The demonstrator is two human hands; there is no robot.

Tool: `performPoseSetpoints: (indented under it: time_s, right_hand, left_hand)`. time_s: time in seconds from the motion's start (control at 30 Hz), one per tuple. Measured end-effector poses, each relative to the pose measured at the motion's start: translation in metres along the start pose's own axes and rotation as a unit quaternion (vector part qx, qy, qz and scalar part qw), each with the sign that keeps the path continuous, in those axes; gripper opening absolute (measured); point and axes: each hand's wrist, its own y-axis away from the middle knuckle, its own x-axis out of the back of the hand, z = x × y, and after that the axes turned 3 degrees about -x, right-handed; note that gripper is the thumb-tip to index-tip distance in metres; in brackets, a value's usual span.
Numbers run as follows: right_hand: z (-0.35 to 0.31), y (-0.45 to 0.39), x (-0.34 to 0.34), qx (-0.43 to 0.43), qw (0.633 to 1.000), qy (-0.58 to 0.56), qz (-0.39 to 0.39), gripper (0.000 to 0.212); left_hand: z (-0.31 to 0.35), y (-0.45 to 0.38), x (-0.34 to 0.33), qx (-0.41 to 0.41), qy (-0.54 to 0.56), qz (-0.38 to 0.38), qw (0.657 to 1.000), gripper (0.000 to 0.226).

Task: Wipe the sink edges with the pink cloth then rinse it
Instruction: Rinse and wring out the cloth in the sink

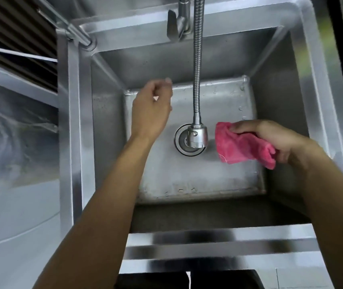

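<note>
Fingers (247, 128) around one pink cloth (243, 147)

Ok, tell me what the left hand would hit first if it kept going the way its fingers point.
Probably the flexible faucet hose: the left hand points up and right toward it. Depth is unclear, so it might pass in front and reach the sink's back wall.

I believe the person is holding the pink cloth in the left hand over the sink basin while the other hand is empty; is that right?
Not quite: the head view shows the pink cloth gripped in the right hand, over the sink basin. The empty hand is the left hand.
</note>
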Motion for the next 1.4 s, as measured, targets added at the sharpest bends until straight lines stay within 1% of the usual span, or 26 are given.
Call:
performPoseSetpoints:
  time_s: [0.03, 0.07, 0.13, 0.17, 0.2, 0.3, 0.4, 0.5, 0.53, 0.57, 0.6, 0.63, 0.67, 0.7, 0.73, 0.8, 0.87, 0.9, 0.93, 1.0, 1.03, 1.1, 1.13, 1.23, 1.3, 1.4]
  right_hand:
    - [-0.005, -0.005, 0.002, -0.011, 1.0, -0.008, -0.01, 0.043]
    - [-0.009, -0.009, 0.004, -0.014, 0.999, -0.026, -0.03, 0.039]
    - [-0.015, -0.018, 0.007, -0.014, 0.993, -0.098, -0.067, 0.019]
    - [-0.018, -0.022, 0.008, -0.014, 0.987, -0.138, -0.077, 0.015]
    - [-0.019, -0.028, 0.011, -0.013, 0.981, -0.173, -0.082, 0.017]
    - [-0.027, -0.034, 0.013, -0.015, 0.965, -0.241, -0.105, 0.028]
    - [-0.03, -0.04, 0.017, 0.025, 0.954, -0.276, -0.116, 0.039]
    - [-0.035, -0.042, 0.014, 0.064, 0.946, -0.292, -0.121, 0.047]
    - [-0.036, -0.044, 0.012, 0.073, 0.943, -0.3, -0.126, 0.049]
    - [-0.038, -0.046, 0.01, 0.08, 0.939, -0.309, -0.131, 0.054]
    - [-0.039, -0.05, 0.008, 0.089, 0.933, -0.321, -0.138, 0.064]
    - [-0.041, -0.053, 0.007, 0.102, 0.925, -0.333, -0.148, 0.075]
    - [-0.043, -0.056, 0.005, 0.117, 0.918, -0.342, -0.161, 0.084]
    - [-0.046, -0.06, 0.002, 0.13, 0.91, -0.35, -0.178, 0.092]
    - [-0.049, -0.064, 0.001, 0.14, 0.9, -0.357, -0.208, 0.1]
    - [-0.051, -0.073, -0.003, 0.159, 0.878, -0.346, -0.291, 0.116]
    - [-0.051, -0.082, -0.007, 0.168, 0.868, -0.338, -0.322, 0.124]
    - [-0.054, -0.085, -0.008, 0.171, 0.87, -0.336, -0.319, 0.121]
    - [-0.057, -0.085, -0.009, 0.172, 0.879, -0.331, -0.298, 0.112]
    - [-0.056, -0.088, -0.006, 0.169, 0.896, -0.323, -0.252, 0.088]
    - [-0.054, -0.087, -0.005, 0.169, 0.9, -0.323, -0.238, 0.073]
    - [-0.046, -0.088, -0.003, 0.17, 0.9, -0.352, -0.193, 0.033]
    - [-0.042, -0.087, -0.004, 0.175, 0.897, -0.369, -0.168, 0.021]
    - [-0.03, -0.082, -0.008, 0.181, 0.903, -0.378, -0.097, 0.022]
    - [-0.018, -0.081, -0.012, 0.169, 0.92, -0.351, -0.049, 0.019]
    - [0.01, -0.082, -0.017, 0.102, 0.954, -0.279, 0.039, 0.015]
  left_hand:
    - [0.004, -0.012, -0.003, -0.003, -0.013, 0.003, 1.0, 0.021]
    - [0.009, -0.023, -0.006, -0.003, -0.025, 0.006, 1.0, 0.026]
    - [0.022, -0.042, -0.012, -0.013, -0.045, 0.012, 0.999, 0.038]
    - [0.03, -0.049, -0.015, -0.028, -0.074, 0.016, 0.997, 0.045]
    - [0.037, -0.055, -0.018, -0.041, -0.112, 0.023, 0.993, 0.051]
    - [0.049, -0.071, -0.023, -0.058, -0.211, 0.052, 0.974, 0.057]
    - [0.05, -0.079, -0.018, -0.083, -0.294, 0.055, 0.951, 0.062]
    - [0.048, -0.085, -0.012, -0.11, -0.322, 0.041, 0.94, 0.062]
    - [0.047, -0.087, -0.011, -0.113, -0.312, 0.035, 0.943, 0.062]
    - [0.046, -0.09, -0.011, -0.106, -0.277, 0.028, 0.955, 0.065]
    - [0.046, -0.093, -0.011, -0.082, -0.213, 0.02, 0.974, 0.068]
    - [0.046, -0.095, -0.012, -0.035, -0.131, 0.004, 0.991, 0.072]
    - [0.048, -0.097, -0.013, 0.02, -0.053, -0.014, 0.998, 0.074]
    - [0.049, -0.097, -0.013, 0.066, 0.006, -0.035, 0.997, 0.075]
    - [0.048, -0.097, -0.013, 0.091, 0.033, -0.056, 0.994, 0.075]
    - [0.043, -0.093, -0.012, 0.108, 0.049, -0.089, 0.989, 0.07]
    - [0.037, -0.089, -0.007, 0.131, 0.075, -0.089, 0.985, 0.053]
    - [0.035, -0.088, -0.004, 0.139, 0.082, -0.081, 0.984, 0.044]
    - [0.033, -0.088, -0.001, 0.138, 0.076, -0.079, 0.984, 0.038]
    - [0.028, -0.085, 0.002, 0.131, 0.059, -0.092, 0.985, 0.035]
    - [0.024, -0.081, 0.002, 0.131, 0.05, -0.1, 0.985, 0.035]
    - [0.011, -0.07, 0.0, 0.14, 0.033, -0.107, 0.984, 0.028]
    - [0.002, -0.064, -0.002, 0.149, 0.033, -0.105, 0.983, 0.024]
    - [-0.023, -0.047, -0.01, 0.176, 0.043, -0.113, 0.977, 0.03]
    - [-0.042, -0.035, -0.014, 0.188, 0.025, -0.131, 0.973, 0.032]
    - [-0.071, -0.01, -0.016, 0.236, 0.008, -0.138, 0.962, 0.022]
